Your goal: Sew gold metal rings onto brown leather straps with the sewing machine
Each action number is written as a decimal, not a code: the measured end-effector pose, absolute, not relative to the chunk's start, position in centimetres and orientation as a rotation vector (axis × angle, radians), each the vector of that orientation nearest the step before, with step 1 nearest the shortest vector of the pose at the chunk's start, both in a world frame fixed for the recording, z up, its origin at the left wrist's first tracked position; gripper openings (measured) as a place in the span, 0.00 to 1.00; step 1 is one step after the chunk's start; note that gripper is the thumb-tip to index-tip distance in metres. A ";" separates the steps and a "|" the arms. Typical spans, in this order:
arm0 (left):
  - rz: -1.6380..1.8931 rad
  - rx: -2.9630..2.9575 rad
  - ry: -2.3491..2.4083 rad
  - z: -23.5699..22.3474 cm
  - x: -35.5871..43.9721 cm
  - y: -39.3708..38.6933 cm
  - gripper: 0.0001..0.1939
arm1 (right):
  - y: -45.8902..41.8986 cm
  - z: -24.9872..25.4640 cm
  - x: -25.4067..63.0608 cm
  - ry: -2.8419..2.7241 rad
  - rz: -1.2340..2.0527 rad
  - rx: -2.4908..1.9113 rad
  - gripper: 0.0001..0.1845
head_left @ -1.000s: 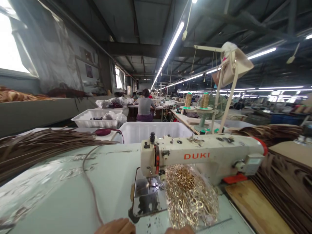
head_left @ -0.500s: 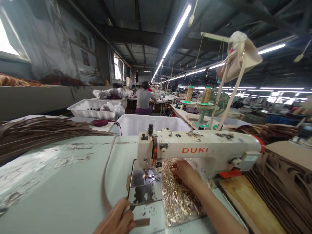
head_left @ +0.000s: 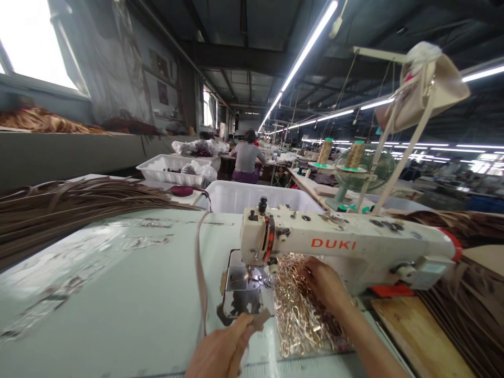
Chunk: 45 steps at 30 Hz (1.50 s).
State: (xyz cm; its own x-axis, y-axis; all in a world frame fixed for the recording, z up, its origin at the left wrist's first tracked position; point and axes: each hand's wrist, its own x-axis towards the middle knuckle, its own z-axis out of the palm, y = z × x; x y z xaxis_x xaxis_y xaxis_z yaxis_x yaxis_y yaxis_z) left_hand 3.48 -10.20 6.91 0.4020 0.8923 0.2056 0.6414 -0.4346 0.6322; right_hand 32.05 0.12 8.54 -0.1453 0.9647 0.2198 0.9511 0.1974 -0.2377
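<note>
My left hand (head_left: 226,344) is closed on a brown strap (head_left: 201,273) near the front of the sewing table. The strap's short flat end sticks out past the thumb, and its long part curves away over the table top. My right hand (head_left: 321,278) reaches under the arm of the sewing machine (head_left: 334,236), fingers curled down into a heap of gold metal clasps (head_left: 295,315). What its fingertips grip is hidden among the clasps. The machine's needle plate (head_left: 242,286) lies just left of the heap, beyond my left hand.
A bundle of brown straps (head_left: 86,202) covers the back left, with more strips (head_left: 464,299) at the right. A wooden board (head_left: 421,331) lies right of my right forearm. White bins (head_left: 260,197) stand behind the machine. Farther off, a person (head_left: 247,157) sits facing away.
My left hand has risen and moved closer to the needle plate, bringing the strap end up with it. My right hand stays in the clasps. The whole view has shifted slightly left.
</note>
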 end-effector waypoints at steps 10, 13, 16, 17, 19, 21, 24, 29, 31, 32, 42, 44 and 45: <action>0.610 2.364 1.410 5.7 4.2 -11.5 0.17 | -9.4 6.9 23.7 -2.007 0.692 -1.220 0.20; 0.690 2.427 1.394 5.6 3.6 -12.0 0.19 | -10.4 5.8 22.3 -1.948 0.598 -1.182 0.20; 0.786 2.498 1.334 5.1 3.1 -12.3 0.20 | -10.9 5.4 21.4 -1.905 0.554 -1.175 0.21; 0.818 2.526 1.326 4.9 3.1 -12.3 0.20 | -11.1 5.3 21.1 -1.884 0.552 -1.194 0.21; 0.865 2.578 1.327 4.6 3.1 -12.4 0.22 | -11.6 5.1 20.2 -1.829 0.557 -1.260 0.23; 0.875 2.573 1.374 4.7 3.2 -12.5 0.25 | -12.1 5.0 19.2 -1.774 0.576 -1.344 0.23; 0.838 2.449 1.462 5.2 3.4 -12.7 0.27 | -12.8 4.8 18.2 -1.702 0.626 -1.426 0.23; 0.838 2.344 1.344 5.5 3.2 -12.6 0.27 | -12.8 5.2 18.2 -1.739 0.725 -1.314 0.21; 0.808 2.299 1.246 5.8 2.9 -12.5 0.24 | -12.5 5.4 18.4 -1.796 0.787 -1.223 0.21; 0.784 2.264 1.221 6.1 2.6 -12.5 0.22 | -12.4 5.6 18.6 -1.809 0.846 -1.183 0.21; 0.600 2.266 1.131 8.0 0.1 -12.9 0.07 | -11.5 6.7 20.9 -1.706 1.459 -0.956 0.19; 0.610 2.350 1.086 7.4 0.1 -12.9 0.09 | -11.7 7.1 21.1 -1.745 1.429 -0.960 0.18; 0.602 2.384 1.071 7.3 0.1 -12.9 0.09 | -11.8 7.4 21.1 -1.783 1.384 -0.972 0.18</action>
State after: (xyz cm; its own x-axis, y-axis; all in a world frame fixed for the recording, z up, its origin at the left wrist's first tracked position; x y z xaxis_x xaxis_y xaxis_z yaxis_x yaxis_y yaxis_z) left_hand 0.14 -12.94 7.30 0.6020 0.7727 0.2011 0.5737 -0.5938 0.5642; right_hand 21.10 -11.82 7.38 -0.4973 0.8652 0.0632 0.1534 0.1594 -0.9752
